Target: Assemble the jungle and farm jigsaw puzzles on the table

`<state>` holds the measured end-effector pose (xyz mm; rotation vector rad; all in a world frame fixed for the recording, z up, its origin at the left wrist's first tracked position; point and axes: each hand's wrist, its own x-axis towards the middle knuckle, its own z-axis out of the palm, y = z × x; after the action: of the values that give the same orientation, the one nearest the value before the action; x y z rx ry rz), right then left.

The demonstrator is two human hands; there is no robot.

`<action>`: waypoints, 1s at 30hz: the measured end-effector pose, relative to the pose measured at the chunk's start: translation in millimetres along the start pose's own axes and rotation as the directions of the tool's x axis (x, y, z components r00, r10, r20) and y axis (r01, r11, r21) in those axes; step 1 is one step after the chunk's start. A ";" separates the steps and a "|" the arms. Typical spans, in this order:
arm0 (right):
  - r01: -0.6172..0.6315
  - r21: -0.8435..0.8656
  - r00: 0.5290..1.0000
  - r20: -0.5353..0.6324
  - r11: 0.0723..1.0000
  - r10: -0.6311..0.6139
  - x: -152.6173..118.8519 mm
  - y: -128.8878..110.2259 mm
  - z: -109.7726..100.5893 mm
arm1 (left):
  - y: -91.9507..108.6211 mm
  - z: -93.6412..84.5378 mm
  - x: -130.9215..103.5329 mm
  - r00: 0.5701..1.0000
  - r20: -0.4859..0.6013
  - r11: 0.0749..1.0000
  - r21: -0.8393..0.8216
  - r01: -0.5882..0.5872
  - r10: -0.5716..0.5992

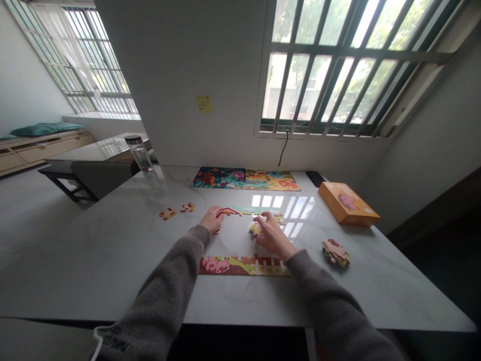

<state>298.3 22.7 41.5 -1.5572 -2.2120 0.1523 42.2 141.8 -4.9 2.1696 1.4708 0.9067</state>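
One yellowish puzzle piece [255, 229] gripped in curled right fingers [268, 218] — left fingers [215, 211] at a red-roofed puzzle strip [232, 211], grip unclear

No text can be read with certainty: small handwriting on a yellow sticky note [204, 104], pale lettering on an orange box [348, 203] and dark lettering on the left sleeve [161, 291] are all illegible.

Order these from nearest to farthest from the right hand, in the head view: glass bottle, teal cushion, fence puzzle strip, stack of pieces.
1. Fence puzzle strip, near side of the right hand
2. Stack of pieces, right side
3. Glass bottle, far left
4. Teal cushion, beyond the bottle
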 end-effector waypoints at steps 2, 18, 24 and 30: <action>0.003 0.010 1.000 0.001 1.000 -0.003 -0.9 -0.6 6.5 | 0.8 -1.8 -2.0 1.000 0.019 1.000 0.008 -0.004 0.003; 0.149 0.294 0.982 0.065 0.944 -0.175 -1.3 30.7 15.6 | -28.1 -20.6 -28.6 0.984 0.166 0.953 0.282 -0.108 0.062; 0.137 0.248 0.987 0.043 0.959 -0.152 -1.2 29.4 17.8 | -24.6 -23.3 -28.5 0.981 0.177 0.953 0.276 -0.126 0.078; 0.155 0.164 0.987 -0.067 0.974 -0.145 -1.2 24.7 16.9 | 7.0 -25.9 -31.1 0.958 0.023 0.945 0.159 -0.286 0.286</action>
<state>313.3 33.2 17.8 -1.2849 -2.2020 0.2416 21.5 109.1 8.8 2.5504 1.2881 0.9059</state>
